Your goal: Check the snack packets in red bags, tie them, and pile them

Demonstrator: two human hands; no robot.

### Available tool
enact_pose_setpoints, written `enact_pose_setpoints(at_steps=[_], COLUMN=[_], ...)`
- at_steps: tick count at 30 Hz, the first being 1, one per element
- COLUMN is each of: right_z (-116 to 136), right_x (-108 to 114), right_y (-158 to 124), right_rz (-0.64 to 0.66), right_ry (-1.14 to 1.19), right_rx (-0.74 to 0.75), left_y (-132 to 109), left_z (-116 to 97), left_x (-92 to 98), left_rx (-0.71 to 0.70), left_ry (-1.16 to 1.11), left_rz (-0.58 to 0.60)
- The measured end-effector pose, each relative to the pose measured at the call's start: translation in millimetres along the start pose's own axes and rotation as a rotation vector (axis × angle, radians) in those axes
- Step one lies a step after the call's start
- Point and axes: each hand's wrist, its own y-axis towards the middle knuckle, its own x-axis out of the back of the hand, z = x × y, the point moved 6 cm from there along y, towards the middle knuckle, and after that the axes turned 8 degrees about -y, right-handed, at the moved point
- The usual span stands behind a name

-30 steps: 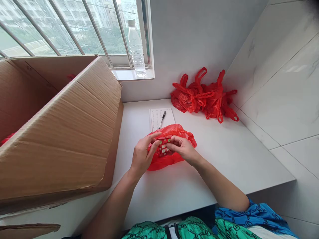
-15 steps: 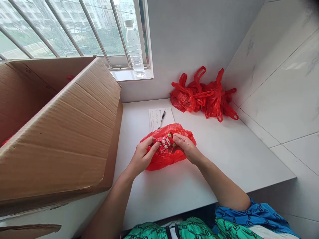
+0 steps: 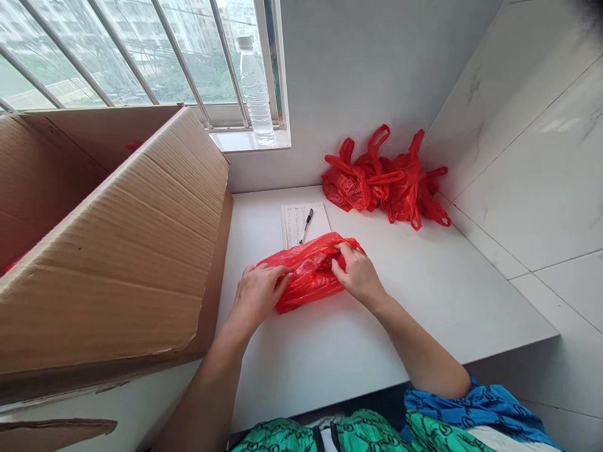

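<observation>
A red plastic bag (image 3: 313,292) lies on the white table between my two hands. My left hand (image 3: 258,290) is closed on the bag's left end, thumb and fingers pinching the thin plastic. At the other end my right hand (image 3: 358,274) grips the bag's right edge, its index finger and thumb on the plastic. Inside the bag's mouth a small red packet (image 3: 325,258) partly shows, mostly covered by the folds. Just behind the bag, a black-and-white pen (image 3: 306,225) rests on a sheet of written paper (image 3: 291,220).
A large open cardboard box (image 3: 141,251) stands to the left, with something red inside. Several tied red plastic bags (image 3: 377,179) sit against the wall at the back right. A clear water bottle (image 3: 255,94) stands on the windowsill (image 3: 226,142).
The small red packet, held between both hands before, now lies in the bag's folds. My hands have moved onto the bag's two ends, and the bag looks flatter and narrower.
</observation>
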Motion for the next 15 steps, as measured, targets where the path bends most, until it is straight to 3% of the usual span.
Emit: enact_pose_setpoints(at_steps=[7,12,15], right_z=[33,24,21], right_x=[-25,-35,-38], right_y=[-12,-13,-13], right_rz=[0.126,0.209,0.234], right_ry=[-0.227,-0.333,-0.357], right_rx=[0.328,0.305,0.288], left_y=[-7,-4,-3], left_z=[10,-2,-4], left_x=[-19.0,-14.1,-16.0], left_rx=[-0.010,-0.002,0.085], left_ry=[0.008,-0.003,0.076], left_rz=[0.119,0.166,0.232])
